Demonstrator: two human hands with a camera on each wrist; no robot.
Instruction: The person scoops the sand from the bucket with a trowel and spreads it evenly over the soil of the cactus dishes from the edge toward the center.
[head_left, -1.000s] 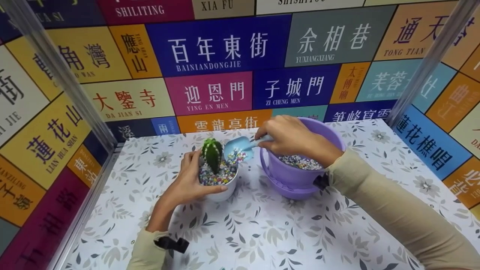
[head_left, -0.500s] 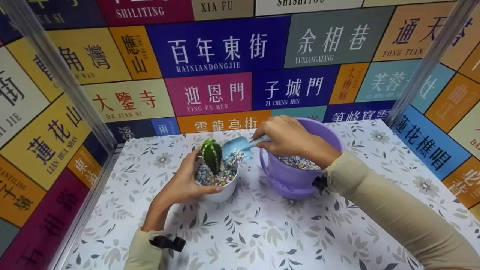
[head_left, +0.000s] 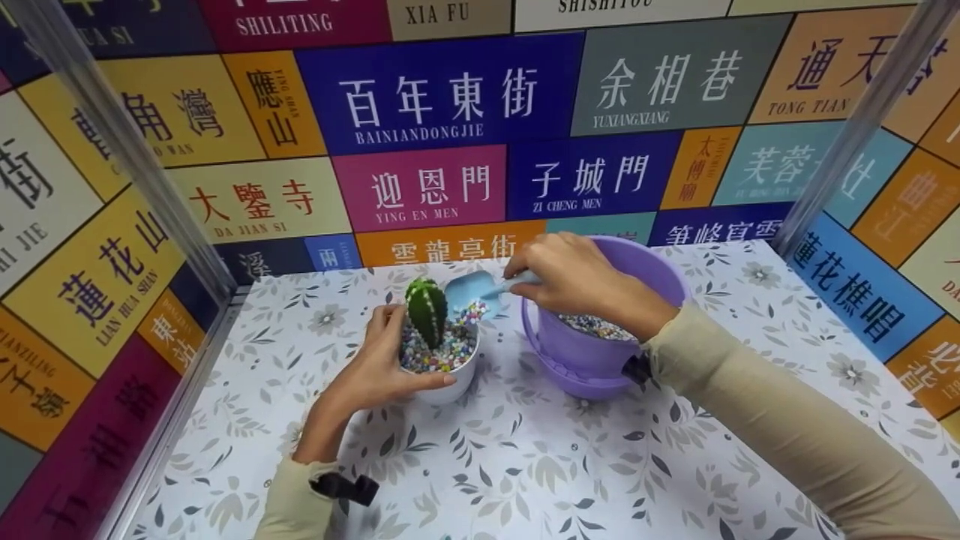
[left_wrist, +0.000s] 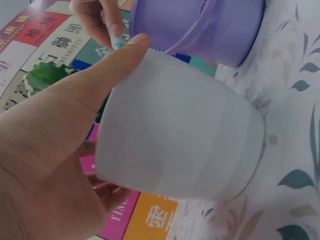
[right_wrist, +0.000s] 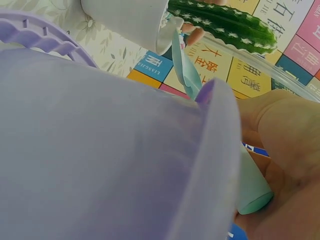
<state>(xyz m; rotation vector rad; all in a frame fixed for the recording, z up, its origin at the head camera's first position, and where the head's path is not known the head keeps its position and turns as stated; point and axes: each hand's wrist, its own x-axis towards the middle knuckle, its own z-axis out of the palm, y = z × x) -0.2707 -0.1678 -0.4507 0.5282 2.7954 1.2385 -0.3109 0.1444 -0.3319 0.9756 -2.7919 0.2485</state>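
Note:
My left hand (head_left: 379, 367) grips a white flowerpot (head_left: 454, 384), thumb along the near rim and fingers round the far left side. In the left wrist view the flowerpot (left_wrist: 180, 130) fills the middle. A green cactus (head_left: 426, 311) stands in it amid multicoloured pebbles (head_left: 435, 358). My right hand (head_left: 574, 274) holds a light blue toy shovel (head_left: 472, 289) by its handle. Some pebbles lie on its tilted blade, whose front meets the pot's right rim. In the right wrist view, the shovel's handle (right_wrist: 252, 185) sits in the curled fingers, and the cactus (right_wrist: 225, 25) shows beyond.
A larger purple pot (head_left: 581, 367) with a rim handle and attached saucer stands right of the white one, under my right forearm. It contains more pebbles (head_left: 596, 326). Sign-printed panels (head_left: 435, 97) rise behind the floral-patterned tabletop (head_left: 525, 465).
Fewer pebbles lie on the shovel's blade than half a second ago. The white pot and left hand shifted slightly left, then back right. My right hand stays nearly in place.

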